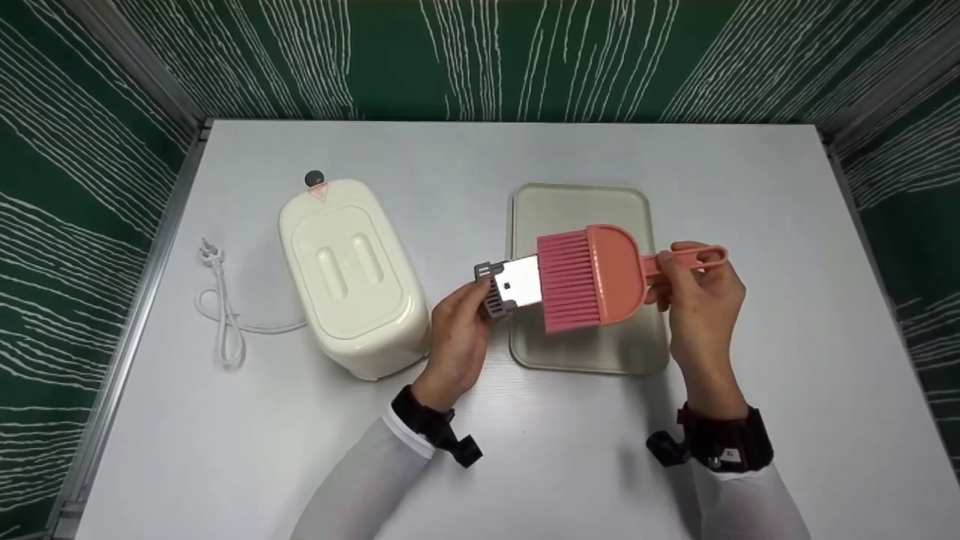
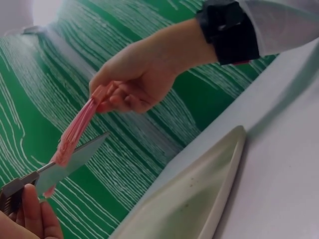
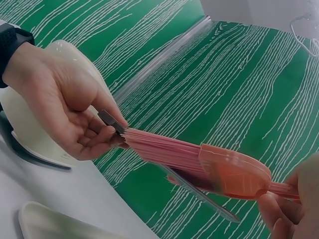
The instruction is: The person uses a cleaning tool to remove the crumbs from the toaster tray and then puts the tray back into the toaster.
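My left hand (image 1: pixel 459 336) pinches the grey slotted end of a flat metal crumb tray (image 1: pixel 523 282) between thumb and fingers. My right hand (image 1: pixel 705 307) grips the looped handle of an orange brush (image 1: pixel 619 274) with pink bristles. From above, the bristles cover much of the metal plate. In the left wrist view, the bristles (image 2: pixel 75 132) hang down against the plate (image 2: pixel 89 157), which is tilted. The right wrist view shows the plate's edge (image 3: pixel 199 194) below the brush (image 3: pixel 234 169). Both things are held up over a beige shallow tray (image 1: pixel 577 202).
Left of my hands stands a cream toaster (image 1: pixel 345 262), its lid on, with a dark knob (image 1: pixel 314 178) at the far end. Its white cord and plug (image 1: pixel 212 253) lie farther left. Small dark specks (image 2: pixel 188 205) dot the beige tray. Green patterned panels surround the white table (image 1: pixel 525 465).
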The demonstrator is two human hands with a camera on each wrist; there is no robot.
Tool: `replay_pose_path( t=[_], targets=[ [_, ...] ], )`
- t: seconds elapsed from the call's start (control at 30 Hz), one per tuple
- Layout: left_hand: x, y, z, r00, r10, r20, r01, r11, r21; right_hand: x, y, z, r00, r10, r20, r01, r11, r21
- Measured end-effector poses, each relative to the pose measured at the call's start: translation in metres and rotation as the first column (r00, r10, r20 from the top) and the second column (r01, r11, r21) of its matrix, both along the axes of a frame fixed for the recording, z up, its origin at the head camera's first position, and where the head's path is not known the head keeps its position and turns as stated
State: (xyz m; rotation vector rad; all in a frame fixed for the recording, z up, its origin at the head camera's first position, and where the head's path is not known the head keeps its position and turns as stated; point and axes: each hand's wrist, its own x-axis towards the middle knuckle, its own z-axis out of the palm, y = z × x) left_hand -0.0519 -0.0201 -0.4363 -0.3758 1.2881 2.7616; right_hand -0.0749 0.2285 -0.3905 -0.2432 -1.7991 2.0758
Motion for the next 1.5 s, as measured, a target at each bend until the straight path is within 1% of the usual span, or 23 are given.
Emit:
replay_pose_path(
  t=[0.17, 0.27, 0.4, 0.67, 0.83, 0.93, 1.17, 1.27, 1.37, 1.5],
  targets=[
    [0.0, -0.001, 0.0, 1.0, -0.004, -0.01, 0.003, 1.0, -0.02, -0.001, 0.003, 0.001, 1.0, -0.016, -0.007, 0.016, 0.999, -0.034],
    [0.001, -0.002, 0.001, 1.0, 0.007, -0.002, -0.007, 1.0, -0.011, -0.002, 0.005, 0.001, 1.0, -0.019, -0.015, 0.019, 0.999, -0.033],
    [0.001, -0.003, 0.0, 1.0, 0.018, 0.009, -0.018, 1.0, 0.002, -0.004, 0.008, 0.001, 1.0, -0.028, -0.007, 0.028, 0.999, -0.033],
    [0.001, -0.002, 0.001, 1.0, 0.015, -0.002, -0.015, 1.0, 0.012, -0.007, 0.018, 0.001, 0.997, -0.07, -0.015, 0.069, 0.996, -0.051],
    [0.001, -0.001, 0.002, 1.0, 0.019, -0.002, -0.019, 1.0, 0.011, -0.009, 0.025, 0.002, 0.995, -0.098, -0.025, 0.097, 0.995, -0.039],
    [0.001, -0.001, 0.002, 1.0, 0.014, -0.001, -0.014, 1.0, 0.015, -0.01, 0.03, 0.003, 0.993, -0.116, -0.022, 0.115, 0.992, -0.046],
    [0.002, -0.002, 0.002, 1.0, -0.012, -0.017, 0.012, 1.0, -0.012, -0.012, 0.04, 0.007, 0.987, -0.163, 0.002, 0.163, 0.985, -0.055],
    [0.002, -0.002, 0.002, 1.0, -0.015, -0.025, 0.015, 1.0, -0.015, -0.012, 0.045, 0.007, 0.985, -0.174, -0.008, 0.173, 0.983, -0.062],
    [0.002, -0.002, 0.003, 0.999, -0.015, -0.029, 0.014, 1.0, -0.015, -0.012, 0.048, 0.007, 0.983, -0.186, -0.011, 0.185, 0.981, -0.065],
    [0.002, -0.001, 0.002, 1.0, 0.002, -0.023, -0.002, 1.0, 0.001, -0.012, 0.051, 0.007, 0.98, -0.198, -0.008, 0.197, 0.978, -0.064]
  ],
)
